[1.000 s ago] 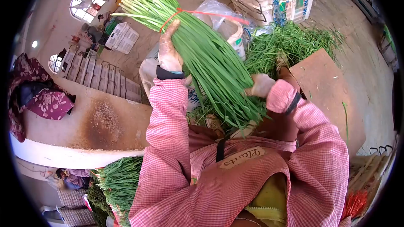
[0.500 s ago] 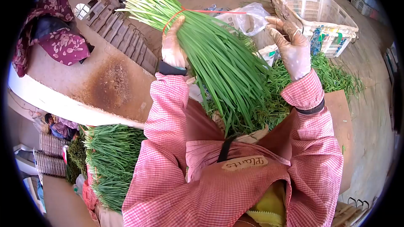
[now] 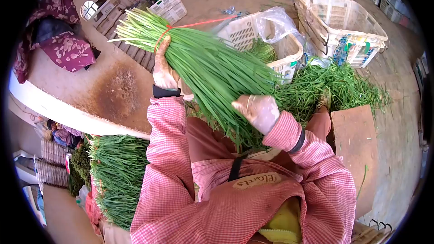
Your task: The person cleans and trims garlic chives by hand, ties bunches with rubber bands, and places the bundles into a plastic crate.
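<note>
A long bunch of green chives (image 3: 212, 63) lies slantwise across my view, pale cut stems at upper left and leaves down to the right. My left hand (image 3: 165, 70), in a thin whitish glove, is closed round the stem part from beneath. A red tie (image 3: 169, 27) crosses the bunch just above that hand, and its loose end stretches to the right. Against the leaf side is my right hand (image 3: 261, 112), also gloved, with its back towards me. Its fingers curl inward and are partly hidden; whatever they may hold does not show.
Loose green trimmings (image 3: 334, 86) are heaped on the floor at right. Behind them stand a white crate (image 3: 296, 52) with a clear plastic bag (image 3: 275, 22) and a larger crate (image 3: 361, 36). Stacked chives (image 3: 120, 176) sit at lower left, beside a stained board (image 3: 120, 90).
My right hand has come down and left from beside the plastic bag to the leaves. My left hand has shifted a little left and down with the bunch.
</note>
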Tool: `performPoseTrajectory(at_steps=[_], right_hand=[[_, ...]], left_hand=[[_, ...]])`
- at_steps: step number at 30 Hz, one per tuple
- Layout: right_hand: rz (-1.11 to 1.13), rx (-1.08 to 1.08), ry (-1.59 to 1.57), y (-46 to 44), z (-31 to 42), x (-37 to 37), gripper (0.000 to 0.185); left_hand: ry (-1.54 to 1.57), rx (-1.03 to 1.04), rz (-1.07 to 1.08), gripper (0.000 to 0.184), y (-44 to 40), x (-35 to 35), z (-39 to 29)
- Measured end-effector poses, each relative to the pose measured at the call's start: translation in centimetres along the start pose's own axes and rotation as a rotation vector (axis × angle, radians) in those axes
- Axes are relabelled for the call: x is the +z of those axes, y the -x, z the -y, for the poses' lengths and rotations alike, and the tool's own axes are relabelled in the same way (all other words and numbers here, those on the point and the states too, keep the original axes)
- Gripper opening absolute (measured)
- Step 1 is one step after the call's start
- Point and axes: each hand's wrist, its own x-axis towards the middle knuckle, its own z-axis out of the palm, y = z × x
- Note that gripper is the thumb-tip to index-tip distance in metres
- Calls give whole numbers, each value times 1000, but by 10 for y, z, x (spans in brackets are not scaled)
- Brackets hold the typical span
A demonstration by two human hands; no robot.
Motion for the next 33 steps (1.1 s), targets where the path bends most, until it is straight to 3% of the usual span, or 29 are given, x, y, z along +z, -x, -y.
performPoseTrajectory(at_steps=[1, 2, 3, 4, 5, 6, 8, 9, 10, 12, 15, 17, 18, 19, 20, 21, 22, 23, 24, 26, 27, 30, 32, 33], right_hand=[[-41, -222, -217, 11, 7, 5, 23], [-254, -441, -389, 26, 19, 10, 21], [85, -390, -449, 40, 28, -16, 18], [188, -410, -460, 54, 26, -29, 22], [558, -259, -524, 51, 19, -58, 28], [421, -160, -607, 56, 4, -62, 43], [9, 111, -398, 30, -6, -77, 75], [-98, 112, -223, 12, -2, -79, 78], [-159, 101, -52, -3, -9, -64, 75], [-246, 92, -97, -29, -18, -25, 65], [-158, -18, -12, -43, -16, 8, 42], [194, 191, 44, -23, -11, 22, 25], [195, 337, -76, 2, -27, 41, 23], [121, 270, -11, 34, -66, 74, 20], [253, 531, -16, 58, -96, 91, 20], [409, 562, 202, 70, -94, 81, 21], [494, 635, 215, 87, -125, 93, 24], [430, 576, 202, 108, -159, 104, 23], [376, 750, -23, 140, -239, 144, 25], [374, 834, 158, 89, -137, 86, 29], [382, 814, 174, 90, -158, 97, 29], [217, 560, 75, 73, -237, 143, 34], [-157, 1080, -969, 51, -246, 162, 32], [-177, 1061, -978, 45, -258, 179, 29]], left_hand=[[56, -52, 58, 31, 8, 2, -3], [49, 14, 82, 34, 14, 5, -4], [50, 16, 68, 35, 11, -5, -6], [51, 19, 54, 35, 8, -17, -9], [52, 30, 49, 35, 7, -24, -12], [51, 30, 80, 37, 8, -30, -14], [47, 32, 102, 38, 15, -36, -17], [33, 70, 102, 39, 17, -36, -17], [18, 110, 105, 40, 20, -34, -17], [78, 85, 108, 41, 32, -28, -20], [99, 221, 106, 42, 42, -27, -26], [180, 180, 89, 38, 54, -22, -35], [235, 163, 93, 35, 64, -16, -41], [192, 105, -51, 37, 69, -28, -46], [272, 84, -157, 39, 79, -31, -45], [291, 132, -122, 41, 91, -36, -50], [237, 254, -156, 44, 89, -61, -47], [225, 299, -122, 46, 105, -59, -56], [221, 347, -93, 47, 120, -61, -65], [216, 406, -139, 46, 148, -73, -82], [187, 423, -173, 45, 164, -80, -91], [205, 484, -245, 40, 219, -100, -139], [217, 536, -332, 34, 242, -124, -168], [178, 578, -359, 31, 255, -130, -184]])
